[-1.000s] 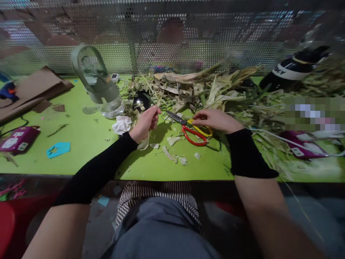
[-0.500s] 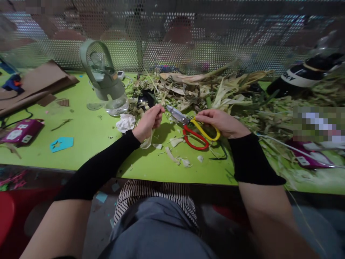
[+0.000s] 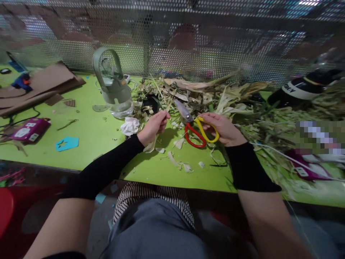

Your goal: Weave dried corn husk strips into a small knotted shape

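Note:
My right hand (image 3: 219,127) grips the yellow handle loop of a pair of scissors (image 3: 196,134). Their other loop is red, and the blades point up and to the left, close by my left hand (image 3: 155,126). The left fingers are pinched on a thin pale strip of husk (image 3: 169,106) that sticks up from the fingertips. Below the hands, small husk scraps (image 3: 174,160) lie on the green table (image 3: 161,174). Behind them spreads a heap of dry corn husks (image 3: 188,87).
A green-lidded water bottle (image 3: 113,91) and crumpled tissue (image 3: 129,126) stand left of my hands. Farther left are a blue paper piece (image 3: 67,144), a purple power strip (image 3: 30,130) and cardboard (image 3: 51,81). A black bottle (image 3: 299,90) leans at right. A perforated metal screen (image 3: 172,39) closes the back.
The scissors have turned slightly, with their blades pointing more steeply upward, and the tips sit a little farther from the husk strip. The whole view has shifted slightly.

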Available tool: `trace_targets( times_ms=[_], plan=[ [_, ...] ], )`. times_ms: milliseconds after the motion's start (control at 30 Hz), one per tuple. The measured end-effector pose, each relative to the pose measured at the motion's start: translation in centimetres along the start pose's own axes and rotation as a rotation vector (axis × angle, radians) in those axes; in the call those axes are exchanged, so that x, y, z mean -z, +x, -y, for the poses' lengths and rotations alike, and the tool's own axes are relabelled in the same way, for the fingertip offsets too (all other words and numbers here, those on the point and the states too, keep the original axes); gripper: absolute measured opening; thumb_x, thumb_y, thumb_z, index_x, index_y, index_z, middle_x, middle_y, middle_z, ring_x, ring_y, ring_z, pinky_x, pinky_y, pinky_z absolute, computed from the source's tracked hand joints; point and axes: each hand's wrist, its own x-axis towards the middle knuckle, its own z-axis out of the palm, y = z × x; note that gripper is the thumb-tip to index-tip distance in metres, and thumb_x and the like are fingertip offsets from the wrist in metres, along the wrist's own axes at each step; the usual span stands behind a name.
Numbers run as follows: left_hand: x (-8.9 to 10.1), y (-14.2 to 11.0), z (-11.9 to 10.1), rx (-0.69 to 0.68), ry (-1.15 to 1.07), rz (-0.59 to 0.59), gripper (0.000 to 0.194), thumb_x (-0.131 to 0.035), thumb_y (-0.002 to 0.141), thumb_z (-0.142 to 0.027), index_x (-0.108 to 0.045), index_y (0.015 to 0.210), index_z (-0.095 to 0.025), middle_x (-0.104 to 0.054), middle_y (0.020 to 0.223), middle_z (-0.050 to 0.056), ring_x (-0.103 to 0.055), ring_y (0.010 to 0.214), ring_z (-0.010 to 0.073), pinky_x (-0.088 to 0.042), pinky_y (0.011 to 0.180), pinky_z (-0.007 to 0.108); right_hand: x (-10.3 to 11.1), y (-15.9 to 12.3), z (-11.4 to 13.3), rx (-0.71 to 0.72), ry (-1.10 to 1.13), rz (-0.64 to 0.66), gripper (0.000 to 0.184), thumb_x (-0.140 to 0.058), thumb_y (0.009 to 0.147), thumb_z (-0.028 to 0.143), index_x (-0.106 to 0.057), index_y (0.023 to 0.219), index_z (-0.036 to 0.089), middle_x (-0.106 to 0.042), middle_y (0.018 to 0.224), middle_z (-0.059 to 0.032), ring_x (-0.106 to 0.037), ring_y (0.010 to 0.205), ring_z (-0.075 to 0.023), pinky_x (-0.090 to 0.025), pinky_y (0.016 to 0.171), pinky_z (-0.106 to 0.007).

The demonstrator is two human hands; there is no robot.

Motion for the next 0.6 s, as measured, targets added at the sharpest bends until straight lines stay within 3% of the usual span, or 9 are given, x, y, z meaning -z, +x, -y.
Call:
trace_targets(
  times_ms=[167,300,400,500,600],
  plan=[
    [-0.3,0.0,-0.1,0.027,0.012,-0.022,0.038,-0.042,0.113,-0.029,-0.05,0.078,-0.018,-0.026,0.056,-0.011,-0.015,0.043,0.0045,-0.013,0.042,0.015,-1.3,0.0,-0.4,0.034,0.016,0.005,0.028,-0.087,0.077,0.042,-0.068,0.083,0.022,-0.064,0.074,0.0007,-0.05,0.051,-0.01,-0.048,0.044,-0.023],
    [-0.2,0.0,-0.3,0.025,0.014,-0.008,0.037,-0.042,0.112,-0.027,-0.051,0.078,-0.017,-0.032,0.058,-0.01,-0.019,0.043,0.0038,-0.014,0.042,0.014,-1.8,-1.1,-0.4,0.104,0.087,0.152,0.033,-0.083,0.08,0.055,-0.074,0.089,0.024,-0.074,0.086,-0.0048,-0.07,0.073,-0.0191,-0.063,0.07,-0.034],
    [0.1,0.2,-0.5,-0.023,-0.018,-0.027,0.036,-0.042,0.112,-0.028,-0.051,0.079,-0.017,-0.031,0.058,-0.01,-0.019,0.043,0.0037,-0.015,0.042,0.014,-1.8,-1.5,-0.6,0.121,0.039,0.291,0.043,-0.086,0.075,0.062,-0.077,0.094,0.024,-0.077,0.093,-0.0065,-0.071,0.08,-0.0207,-0.062,0.081,-0.039],
    [0.6,0.4,-0.9,-0.068,-0.051,-0.049,0.035,-0.041,0.113,-0.029,-0.051,0.08,-0.018,-0.031,0.059,-0.01,-0.02,0.043,0.0037,-0.015,0.042,0.013,-2.1,-1.2,-1.0,0.256,-0.177,0.179,0.037,-0.086,0.077,0.056,-0.076,0.093,0.024,-0.074,0.089,-0.0035,-0.065,0.074,-0.0176,-0.057,0.078,-0.036],
    [0.7,0.5,-1.0,-0.068,-0.061,-0.061,0.035,-0.045,0.112,-0.031,-0.051,0.08,-0.018,-0.031,0.061,-0.009,-0.02,0.044,0.003,-0.015,0.043,0.014,-3.1,-0.8,-1.7,0.393,-0.408,0.128,0.036,-0.08,0.082,0.055,-0.077,0.101,0.024,-0.076,0.1,-0.0065,-0.066,0.085,-0.0215,-0.055,0.082,-0.038]
  ],
)
